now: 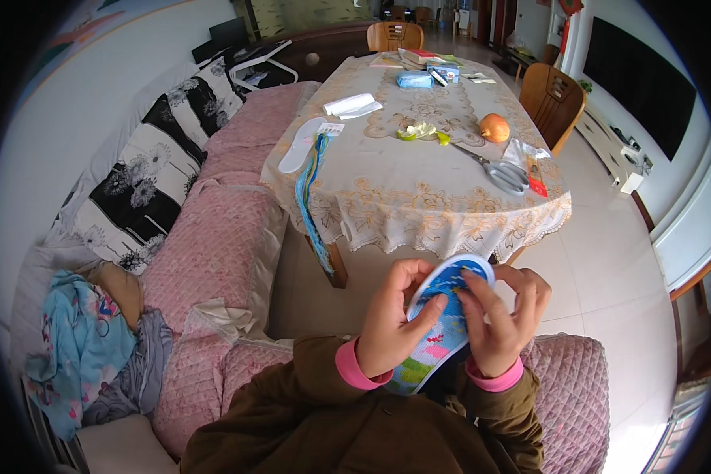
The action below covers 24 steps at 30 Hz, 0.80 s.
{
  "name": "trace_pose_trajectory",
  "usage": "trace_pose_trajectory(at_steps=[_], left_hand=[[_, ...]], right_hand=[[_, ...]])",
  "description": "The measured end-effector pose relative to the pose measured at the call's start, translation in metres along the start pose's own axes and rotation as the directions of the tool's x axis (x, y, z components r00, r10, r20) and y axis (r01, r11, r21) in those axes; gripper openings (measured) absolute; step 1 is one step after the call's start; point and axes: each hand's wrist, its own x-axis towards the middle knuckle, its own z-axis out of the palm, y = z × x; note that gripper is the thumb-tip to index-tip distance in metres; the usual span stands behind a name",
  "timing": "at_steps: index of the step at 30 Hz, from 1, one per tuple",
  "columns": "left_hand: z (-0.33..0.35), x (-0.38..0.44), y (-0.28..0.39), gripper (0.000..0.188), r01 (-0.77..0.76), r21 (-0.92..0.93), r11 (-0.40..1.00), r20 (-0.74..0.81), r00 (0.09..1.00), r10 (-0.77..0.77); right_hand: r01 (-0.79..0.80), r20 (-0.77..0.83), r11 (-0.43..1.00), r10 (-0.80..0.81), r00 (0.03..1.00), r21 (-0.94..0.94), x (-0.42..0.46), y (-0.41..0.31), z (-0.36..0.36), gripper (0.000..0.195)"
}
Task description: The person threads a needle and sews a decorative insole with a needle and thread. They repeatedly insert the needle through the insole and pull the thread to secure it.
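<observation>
An embroidered shoe insole with a white rim stands tilted in front of my chest, its blue end up and its green and pink part below. My left hand grips its left edge, thumb across the stitched face. On the upper right, my right hand has its fingertips on the blue stitching and other fingers bent near the rim. Whether a needle or thread is between those fingers is too small to tell. A white insole lies on the table beside a hank of blue, green and yellow thread hanging over the edge.
Ahead is a table with a lace-patterned cloth. It bears grey-handled scissors, a pomegranate-like fruit, green peel, a white roll and a blue tissue pack. A pink quilted sofa runs along the left.
</observation>
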Motion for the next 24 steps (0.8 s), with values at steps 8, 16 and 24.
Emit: trace_pose_trajectory(at_steps=[8, 16, 24], left_hand=[[0.002, 0.009, -0.017, 0.039, -0.192, 0.279, 0.941, 0.043, 0.981, 0.188], [-0.030, 0.026, -0.077, 0.032, 0.114, 0.536, 0.836, -0.125, 0.991, -0.055], [-0.196, 0.006, -0.158, 0.028, 0.565, 0.753, 0.337, -0.615, 0.787, 0.054]], right_hand=[[0.218, 0.018, 0.974, -0.219, 0.975, 0.067, -0.003, 0.011, 0.024, 0.031], [-0.177, 0.023, 0.320, 0.432, 0.902, 0.931, -0.020, -0.010, 0.003, 0.007], [-0.092, -0.130, 0.191, 0.881, 0.454, 0.977, -0.046, 0.123, -0.120, 0.015]])
